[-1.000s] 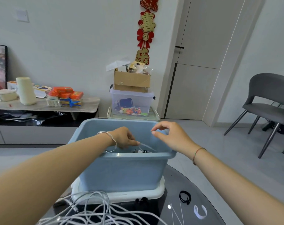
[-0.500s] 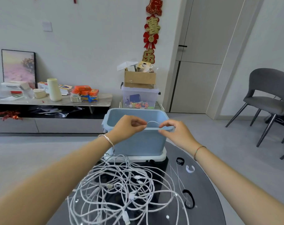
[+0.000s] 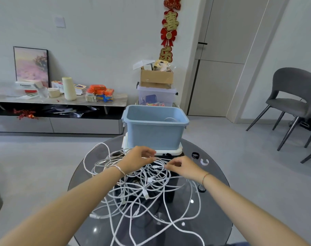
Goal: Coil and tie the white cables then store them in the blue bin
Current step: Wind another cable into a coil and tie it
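Hands meet over the far edge of the tangle, mid-frame. The left hand [image 3: 139, 156] curls its fingers down onto the top strands and seems to pinch one. Just beside it, the right hand [image 3: 182, 166] pinches a strand between thumb and forefinger. Both work on the white cables [image 3: 142, 190], which lie as one loose, knotted heap across the round dark glass bench [image 3: 217, 201], with plug ends poking out here and there. None of the heap looks coiled or tied.

Just above the hands in the frame stands the blue bin [image 3: 154, 137], set on a white plastic base [image 3: 178, 151]. A pale loop [image 3: 170, 119] shows over its near rim, likely a cable already stored, though little of it is visible. Right of the bin lie a black tie [image 3: 195, 155] and a white tie [image 3: 204, 161], unused.

By my reckoning the task is at an early stage. Perhaps one cable is stored, and the step in hand is freeing a single strand. The bulk waits to be separated, coiled, tied and binned.
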Demonstrator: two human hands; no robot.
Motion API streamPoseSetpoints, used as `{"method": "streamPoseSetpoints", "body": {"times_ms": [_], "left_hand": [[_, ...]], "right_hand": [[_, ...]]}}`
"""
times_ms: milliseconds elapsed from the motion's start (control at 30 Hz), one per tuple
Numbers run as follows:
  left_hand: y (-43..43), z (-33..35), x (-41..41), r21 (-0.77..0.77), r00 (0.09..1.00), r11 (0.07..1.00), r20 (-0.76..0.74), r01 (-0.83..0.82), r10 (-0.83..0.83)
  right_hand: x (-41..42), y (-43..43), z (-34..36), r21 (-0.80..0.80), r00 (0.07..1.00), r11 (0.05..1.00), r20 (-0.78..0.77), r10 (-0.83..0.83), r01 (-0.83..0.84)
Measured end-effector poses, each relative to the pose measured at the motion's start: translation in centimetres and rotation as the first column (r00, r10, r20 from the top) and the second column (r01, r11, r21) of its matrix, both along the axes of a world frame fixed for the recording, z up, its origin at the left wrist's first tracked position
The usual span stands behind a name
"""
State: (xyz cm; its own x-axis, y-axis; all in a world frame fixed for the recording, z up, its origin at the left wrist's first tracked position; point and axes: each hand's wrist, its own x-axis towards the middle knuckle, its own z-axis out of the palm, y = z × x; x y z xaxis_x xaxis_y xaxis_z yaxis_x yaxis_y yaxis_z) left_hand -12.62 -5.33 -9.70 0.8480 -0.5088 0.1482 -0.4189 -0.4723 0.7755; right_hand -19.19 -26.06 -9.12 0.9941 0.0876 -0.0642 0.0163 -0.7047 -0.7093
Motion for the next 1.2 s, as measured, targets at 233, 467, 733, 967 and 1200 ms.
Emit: {"method": "streamPoseSetpoints", "body": {"times_ms": [233,467,733,967,1200], "left_hand": [[1.7,0.8,0.2,0.067,0.996,0.998,0.085,-0.012,0.006],[2.3,7.1,0.6,-0.187,0.983,0.975,0.120,-0.116,0.140],[1.5,15.4,-1.4,-0.461,0.938,0.883,0.259,-0.088,0.229],[1.7,20.3,-1.7,0.087,0.959,0.994,0.268,0.067,-0.088],[2.9,26.4,-2.8,-0.389,0.936,0.883,-0.122,0.262,-0.331]], "right_hand": [[0.2,2.3,4.4,0.150,0.977,0.989,0.211,-0.041,0.009],[1.3,3.7,13.7,0.463,0.935,0.885,0.293,-0.198,0.043],[2.1,5.2,19.5,0.582,0.952,0.813,0.235,-0.197,0.025],[3.1,6.6,22.1,0.607,0.939,0.794,0.280,-0.202,-0.010],[4.5,7.3,23.1,0.507,0.930,0.844,0.366,-0.030,-0.173]]}}
